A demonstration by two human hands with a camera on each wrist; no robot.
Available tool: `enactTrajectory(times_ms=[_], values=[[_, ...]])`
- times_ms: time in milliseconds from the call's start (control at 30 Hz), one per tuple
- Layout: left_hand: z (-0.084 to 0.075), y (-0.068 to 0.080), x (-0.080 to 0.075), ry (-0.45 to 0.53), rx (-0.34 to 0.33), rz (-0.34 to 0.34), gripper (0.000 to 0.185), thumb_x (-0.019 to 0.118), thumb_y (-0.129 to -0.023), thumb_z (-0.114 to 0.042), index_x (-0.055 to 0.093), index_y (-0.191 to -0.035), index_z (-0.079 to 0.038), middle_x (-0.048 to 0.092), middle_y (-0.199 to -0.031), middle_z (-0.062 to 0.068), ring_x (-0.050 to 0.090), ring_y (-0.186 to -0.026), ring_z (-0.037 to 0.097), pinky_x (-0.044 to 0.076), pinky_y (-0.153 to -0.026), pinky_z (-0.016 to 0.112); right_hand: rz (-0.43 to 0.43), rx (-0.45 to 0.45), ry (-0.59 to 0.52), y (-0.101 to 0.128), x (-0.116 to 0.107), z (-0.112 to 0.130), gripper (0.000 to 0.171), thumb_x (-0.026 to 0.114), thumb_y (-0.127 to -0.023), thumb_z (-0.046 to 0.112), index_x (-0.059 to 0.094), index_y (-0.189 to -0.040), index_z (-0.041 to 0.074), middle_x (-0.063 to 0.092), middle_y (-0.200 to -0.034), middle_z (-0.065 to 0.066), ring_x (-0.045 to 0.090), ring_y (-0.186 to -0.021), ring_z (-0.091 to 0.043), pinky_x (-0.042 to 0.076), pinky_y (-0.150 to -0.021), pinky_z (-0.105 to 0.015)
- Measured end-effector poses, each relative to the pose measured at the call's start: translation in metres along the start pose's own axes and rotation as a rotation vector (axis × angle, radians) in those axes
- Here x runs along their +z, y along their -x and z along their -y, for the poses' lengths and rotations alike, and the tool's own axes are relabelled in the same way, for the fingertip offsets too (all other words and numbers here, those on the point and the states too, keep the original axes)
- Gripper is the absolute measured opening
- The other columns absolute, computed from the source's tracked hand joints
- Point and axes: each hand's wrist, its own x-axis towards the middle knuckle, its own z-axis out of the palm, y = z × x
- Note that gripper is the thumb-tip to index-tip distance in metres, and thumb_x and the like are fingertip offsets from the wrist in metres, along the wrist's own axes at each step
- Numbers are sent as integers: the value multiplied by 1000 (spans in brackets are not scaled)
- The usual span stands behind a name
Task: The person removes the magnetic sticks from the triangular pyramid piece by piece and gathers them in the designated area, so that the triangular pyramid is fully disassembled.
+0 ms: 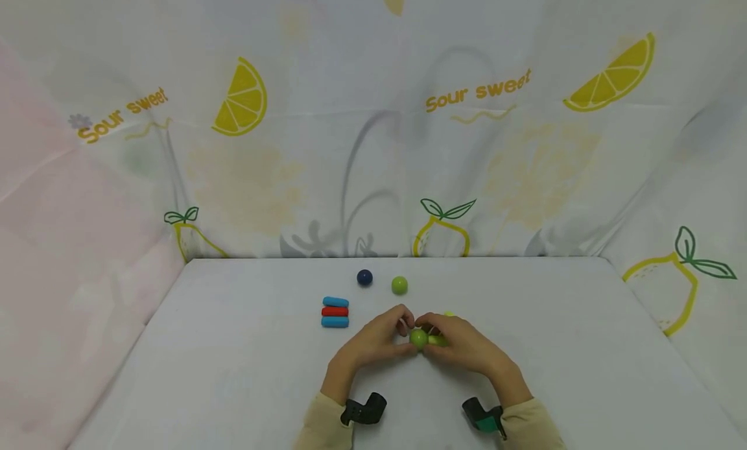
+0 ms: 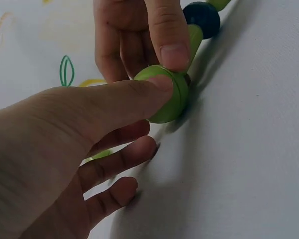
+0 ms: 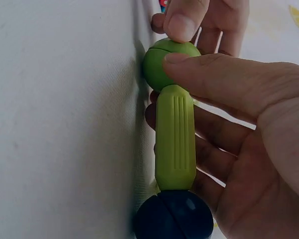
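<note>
A green ball (image 3: 157, 64) is joined to one end of a ribbed yellow-green rod (image 3: 175, 139), and a dark blue ball (image 3: 172, 216) sits at the rod's other end. My left hand (image 1: 379, 338) pinches the green ball, its thumb across the near side and its lower fingers spread loosely above the table. From the other side my right hand (image 1: 465, 347) grips the same ball, thumb pressed on it and fingers behind the rod. In the head view the dark blue ball is hidden behind the right hand.
Beyond the hands on the white table (image 1: 233, 372) lie a loose dark blue ball (image 1: 364, 277) and another green ball (image 1: 399, 285). Two blue rods (image 1: 335, 321) with a red rod (image 1: 335, 312) between them lie left. A yellow piece (image 1: 449, 314) peeks out behind the right hand.
</note>
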Motion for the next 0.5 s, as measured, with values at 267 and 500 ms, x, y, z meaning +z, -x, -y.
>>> enactTrajectory(times_ms=[267, 500], values=[[-3, -2, 6, 6, 9, -13, 36, 74, -82, -27, 48, -106, -20, 59, -91, -7, 56, -85, 4, 44, -77, 19, -22, -16, 28, -1, 1, 1, 31, 67, -87, 15, 59, -117, 11, 65, -101, 5, 60, -94, -12, 49, -81, -31], [0, -1, 6, 15, 12, -25, 27, 71, -84, -24, 52, -102, -19, 57, -89, -7, 55, -82, 5, 44, -75, 18, -47, -30, 24, -2, 3, 2, 29, 67, -87, 13, 59, -114, 11, 66, -99, 4, 61, -91, -10, 49, -80, -29]])
